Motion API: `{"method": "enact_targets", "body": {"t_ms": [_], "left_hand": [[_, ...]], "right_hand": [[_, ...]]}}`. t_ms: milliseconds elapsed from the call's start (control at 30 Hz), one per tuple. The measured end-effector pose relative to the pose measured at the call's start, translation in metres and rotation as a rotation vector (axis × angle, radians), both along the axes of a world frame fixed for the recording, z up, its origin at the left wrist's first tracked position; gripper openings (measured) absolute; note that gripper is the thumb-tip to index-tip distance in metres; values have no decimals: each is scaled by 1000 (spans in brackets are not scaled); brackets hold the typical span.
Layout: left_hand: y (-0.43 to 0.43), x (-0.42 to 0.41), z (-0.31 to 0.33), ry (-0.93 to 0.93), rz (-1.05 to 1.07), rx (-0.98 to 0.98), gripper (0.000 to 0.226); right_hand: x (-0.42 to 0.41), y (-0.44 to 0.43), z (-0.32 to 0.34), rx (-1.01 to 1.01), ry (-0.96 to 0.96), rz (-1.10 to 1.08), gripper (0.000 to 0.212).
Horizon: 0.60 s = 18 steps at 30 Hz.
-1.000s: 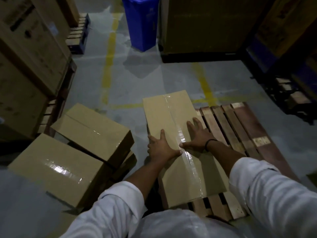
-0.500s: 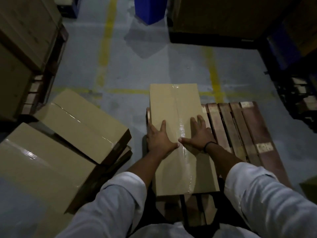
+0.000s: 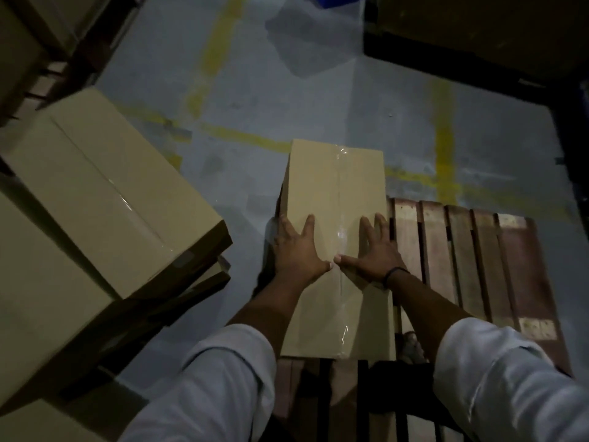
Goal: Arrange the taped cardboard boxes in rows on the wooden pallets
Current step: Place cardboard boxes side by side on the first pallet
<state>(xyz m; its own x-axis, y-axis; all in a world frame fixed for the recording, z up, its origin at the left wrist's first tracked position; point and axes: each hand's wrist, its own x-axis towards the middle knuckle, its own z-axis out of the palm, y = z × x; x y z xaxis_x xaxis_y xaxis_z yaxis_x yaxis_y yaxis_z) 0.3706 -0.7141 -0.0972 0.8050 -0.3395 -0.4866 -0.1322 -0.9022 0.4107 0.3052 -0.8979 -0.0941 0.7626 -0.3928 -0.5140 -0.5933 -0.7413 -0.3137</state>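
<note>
Cardboard, taped down its middle: the box [image 3: 331,186] lies along the left side of the wooden pallet [image 3: 478,266], long axis running near to far, and its far end seems to pass the pallet's far edge. Both hands press flat on top with fingers straight and spread, thumbs almost meeting at the tape. The left hand [image 3: 298,253] sits at the box's left edge, the right hand [image 3: 371,253] by its right. Bare slats lie to the right.

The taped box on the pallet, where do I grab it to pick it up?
Probably by its two long sides, near the middle, one hand on each, coming down from above. The taped box lies flat, long and narrow, and its smooth top gives the left hand and right hand nothing to hook. Both sides look free: floor left, bare pallet slats right.
</note>
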Motion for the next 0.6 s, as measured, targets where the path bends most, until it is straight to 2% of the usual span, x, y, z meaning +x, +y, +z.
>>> {"method": "enact_targets", "body": {"t_ms": [233, 600], "left_hand": [[-17, 23, -40, 13, -41, 4, 118], [-38, 52, -69, 30, -44, -8, 119]], "right_hand": [[13, -22, -60, 33, -50, -29, 138], [43, -50, -91, 16, -42, 18, 133]]}}
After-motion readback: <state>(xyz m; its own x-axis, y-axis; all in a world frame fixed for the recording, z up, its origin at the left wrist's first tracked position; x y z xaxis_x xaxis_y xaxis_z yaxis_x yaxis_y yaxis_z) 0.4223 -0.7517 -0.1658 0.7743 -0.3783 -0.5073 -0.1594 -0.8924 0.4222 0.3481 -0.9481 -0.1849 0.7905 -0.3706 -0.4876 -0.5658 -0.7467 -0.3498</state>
